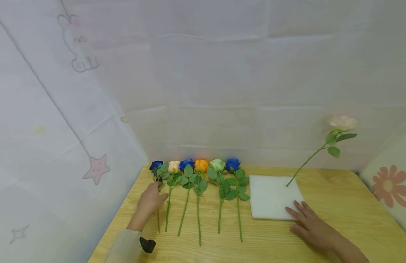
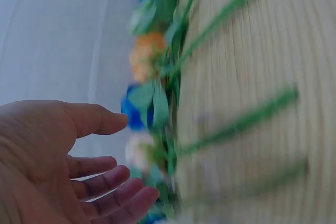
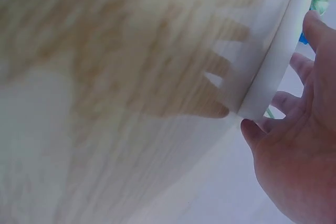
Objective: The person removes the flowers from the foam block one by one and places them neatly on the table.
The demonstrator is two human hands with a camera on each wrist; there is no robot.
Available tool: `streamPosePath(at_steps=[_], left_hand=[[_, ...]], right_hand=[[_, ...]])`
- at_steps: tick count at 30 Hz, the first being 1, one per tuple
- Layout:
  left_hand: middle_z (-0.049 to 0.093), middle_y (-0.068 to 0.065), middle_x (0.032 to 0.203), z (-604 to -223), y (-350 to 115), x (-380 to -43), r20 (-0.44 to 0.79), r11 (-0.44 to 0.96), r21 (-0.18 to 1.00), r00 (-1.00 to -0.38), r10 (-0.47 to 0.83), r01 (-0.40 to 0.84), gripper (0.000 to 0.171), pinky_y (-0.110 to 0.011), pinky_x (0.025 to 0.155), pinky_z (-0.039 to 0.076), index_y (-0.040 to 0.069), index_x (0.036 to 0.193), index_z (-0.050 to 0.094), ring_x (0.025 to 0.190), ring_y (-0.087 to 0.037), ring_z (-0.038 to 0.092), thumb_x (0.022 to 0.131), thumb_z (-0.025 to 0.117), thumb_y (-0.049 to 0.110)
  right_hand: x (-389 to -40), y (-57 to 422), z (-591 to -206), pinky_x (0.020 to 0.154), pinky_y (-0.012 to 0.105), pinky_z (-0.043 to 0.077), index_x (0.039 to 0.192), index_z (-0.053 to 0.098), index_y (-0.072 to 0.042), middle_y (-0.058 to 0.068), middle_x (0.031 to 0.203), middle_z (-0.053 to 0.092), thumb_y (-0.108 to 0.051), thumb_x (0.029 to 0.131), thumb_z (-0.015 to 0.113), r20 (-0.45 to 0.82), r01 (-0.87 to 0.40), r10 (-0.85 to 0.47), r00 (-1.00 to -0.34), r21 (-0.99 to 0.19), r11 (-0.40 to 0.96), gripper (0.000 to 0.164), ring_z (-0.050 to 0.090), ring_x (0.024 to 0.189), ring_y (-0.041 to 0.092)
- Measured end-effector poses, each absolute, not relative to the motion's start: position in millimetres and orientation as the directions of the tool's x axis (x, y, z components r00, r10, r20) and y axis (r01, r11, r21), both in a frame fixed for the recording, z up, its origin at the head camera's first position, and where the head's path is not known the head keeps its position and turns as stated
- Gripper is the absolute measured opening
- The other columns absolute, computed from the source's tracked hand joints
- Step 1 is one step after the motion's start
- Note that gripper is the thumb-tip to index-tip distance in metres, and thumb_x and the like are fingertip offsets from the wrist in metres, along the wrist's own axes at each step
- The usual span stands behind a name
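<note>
Above the stem of the leftmost blue rose [image 1: 156,165], my left hand [image 1: 151,199] reaches out with its fingers loosely extended. In the left wrist view the hand [image 2: 79,166] has its thumb apart from the fingers and nothing between them. My right hand [image 1: 312,226] lies with spread fingers at the front right corner of a white foam block [image 1: 272,199]. Its fingertips are right at the block's edge [image 3: 262,93] in the right wrist view. A pale pink rose [image 1: 342,123] stands in the block near its back right, leaning to the right.
To the right of the left hand lie a peach rose [image 1: 173,167], another blue rose [image 1: 187,164], an orange rose [image 1: 201,166], a pale green rose [image 1: 217,164] and a further blue rose [image 1: 232,164], stems toward me. A covered wall [image 1: 222,128] rises behind the wooden table [image 1: 337,197].
</note>
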State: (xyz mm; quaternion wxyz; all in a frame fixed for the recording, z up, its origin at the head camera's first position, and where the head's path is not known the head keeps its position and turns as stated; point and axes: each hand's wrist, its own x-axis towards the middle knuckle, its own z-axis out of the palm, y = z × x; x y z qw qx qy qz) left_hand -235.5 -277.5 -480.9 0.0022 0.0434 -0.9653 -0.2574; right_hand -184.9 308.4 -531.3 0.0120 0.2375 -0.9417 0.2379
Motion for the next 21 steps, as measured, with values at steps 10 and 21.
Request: streamPosePath(at_steps=[10,21], left_hand=[[0.063,-0.013,0.126,-478,-187,-267,0.102,0.868,0.489,-0.994,0.040,0.085,0.056,-0.054,0.088,0.054,0.007,0.141,0.055,0.114,-0.034,0.060,0.094,0.074,0.030],[0.055,-0.011,0.141,-484,-117,-285,0.160,0.824,0.481,-0.954,0.253,0.299,0.054,-0.056,0.106,0.044,0.010,0.143,0.054,0.135,-0.037,0.045,0.097,0.069,0.032]], right_hand=[[-186,307,-529,0.101,0.077,0.033,0.149,0.052,-0.014,0.030,0.155,0.037,-0.038,0.098,0.066,0.153,-0.466,-0.445,-0.882,-0.416,0.781,0.057,0.028,0.138,0.063],[-185,308,-530,0.102,0.076,0.035,0.149,0.052,-0.013,0.028,0.155,0.038,-0.038,0.099,0.065,0.164,-0.458,-0.429,-0.888,-0.385,0.801,0.057,0.029,0.138,0.062]])
